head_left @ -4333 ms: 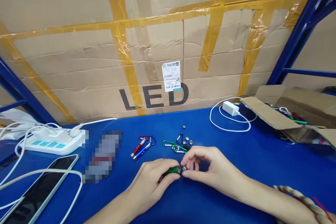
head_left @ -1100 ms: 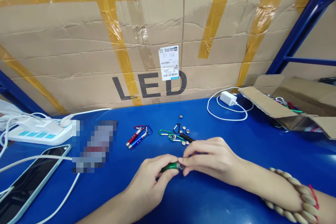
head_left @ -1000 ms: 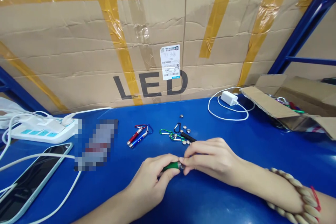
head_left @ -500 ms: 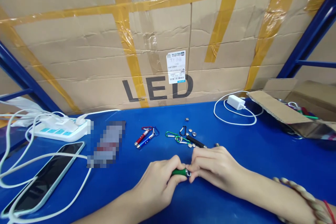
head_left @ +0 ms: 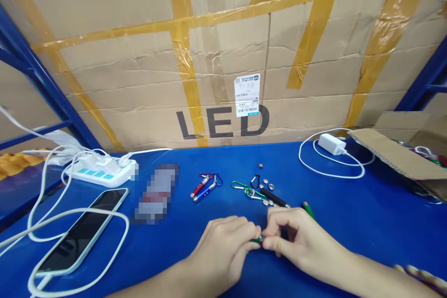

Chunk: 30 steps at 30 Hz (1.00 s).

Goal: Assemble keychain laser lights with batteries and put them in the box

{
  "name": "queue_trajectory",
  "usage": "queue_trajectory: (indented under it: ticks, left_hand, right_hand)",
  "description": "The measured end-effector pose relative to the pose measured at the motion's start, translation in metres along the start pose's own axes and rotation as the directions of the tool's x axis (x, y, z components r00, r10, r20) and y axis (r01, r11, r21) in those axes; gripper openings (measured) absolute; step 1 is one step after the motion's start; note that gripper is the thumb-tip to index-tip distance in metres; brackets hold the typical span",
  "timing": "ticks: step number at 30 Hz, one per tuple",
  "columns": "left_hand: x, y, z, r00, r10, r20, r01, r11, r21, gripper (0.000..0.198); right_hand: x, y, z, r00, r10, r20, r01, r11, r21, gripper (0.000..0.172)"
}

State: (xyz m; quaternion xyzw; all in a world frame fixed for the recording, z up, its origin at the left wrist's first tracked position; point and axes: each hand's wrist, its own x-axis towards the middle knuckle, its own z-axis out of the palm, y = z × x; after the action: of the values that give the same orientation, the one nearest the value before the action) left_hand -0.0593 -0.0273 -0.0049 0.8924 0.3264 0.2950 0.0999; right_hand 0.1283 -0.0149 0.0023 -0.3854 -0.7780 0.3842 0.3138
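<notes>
My left hand (head_left: 226, 249) is closed around a small green keychain flashlight (head_left: 257, 240), most of it hidden in the fingers. My right hand (head_left: 296, 235) pinches at its silver end, and the fingertips of both hands nearly meet. Just behind the right hand lies another green tube (head_left: 308, 211), partly covered by it. Farther back are a black tube (head_left: 274, 197), a green carabiner clip (head_left: 240, 186), a black carabiner clip (head_left: 256, 180) and several button cells (head_left: 271, 186). A red flashlight (head_left: 199, 189) and a blue flashlight (head_left: 205, 193) lie side by side to the left.
A phone (head_left: 84, 235) and a white power strip (head_left: 104, 178) with looping cables occupy the left. Beside them is a pixelated item (head_left: 159, 193). At the right are a white charger (head_left: 331, 144) and an open cardboard box (head_left: 394, 153). A large carton (head_left: 223, 70) stands behind the blue table.
The whole view has shifted, so things appear farther right and slightly lower. My left fingers now cover more of the green flashlight. The green tube behind my right hand shows more.
</notes>
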Motion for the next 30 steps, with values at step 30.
queue_trajectory:
  ticks: [30]
  left_hand:
    - [0.0032, 0.0005, -0.0007, 0.997, -0.04, -0.062, 0.023, 0.965, -0.261, 0.011]
  right_hand:
    - [0.0054, 0.0017, -0.0043, 0.918, 0.359, 0.17, -0.397, 0.831, 0.39, 0.026]
